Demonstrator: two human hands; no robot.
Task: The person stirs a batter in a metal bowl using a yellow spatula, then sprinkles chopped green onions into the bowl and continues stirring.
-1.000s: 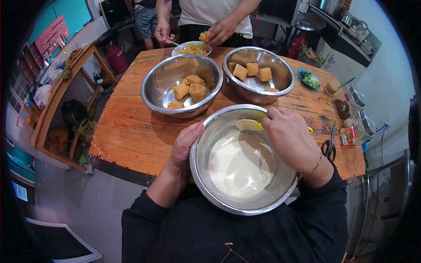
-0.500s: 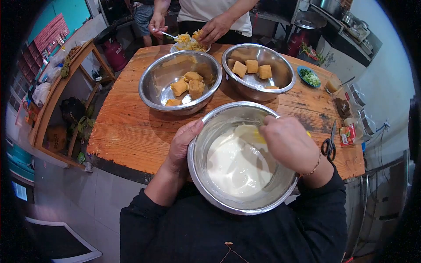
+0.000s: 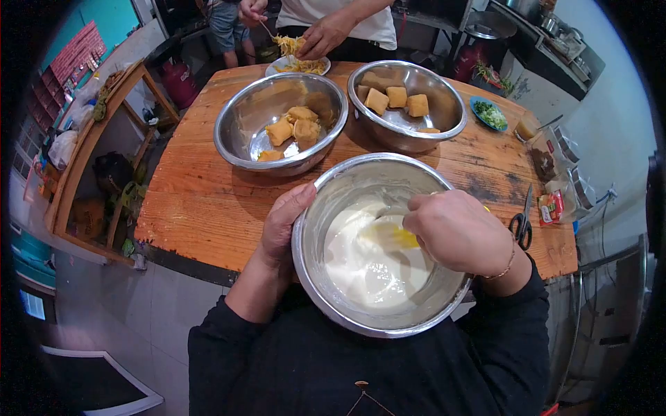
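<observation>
A steel bowl (image 3: 305,277) of creamy white batter (image 3: 374,267) is tilted toward me at the table's near edge. My left hand (image 3: 283,225) grips its left rim, thumb on top. Over the bowl's right side, my right hand (image 3: 461,232) is closed round a utensil whose handle is mostly hidden. The blurred yellow end of the utensil (image 3: 399,237) is in the batter. Beyond stand two more steel bowls: the left bowl (image 3: 236,132) and the right bowl (image 3: 444,104), each with several golden-brown blocks.
Across the wooden table (image 3: 187,208), another person's hands (image 3: 326,36) hold a spoon and food over a plate (image 3: 277,67) of shreds. At the right are a blue plate of chopped greens (image 3: 490,114), a jar (image 3: 527,130), black scissors (image 3: 522,225) and a red packet (image 3: 551,208).
My right hand and the utensil have shifted through the batter, down and slightly right. The bowls appear a little higher in view. The co-worker's hands have moved slightly left.
</observation>
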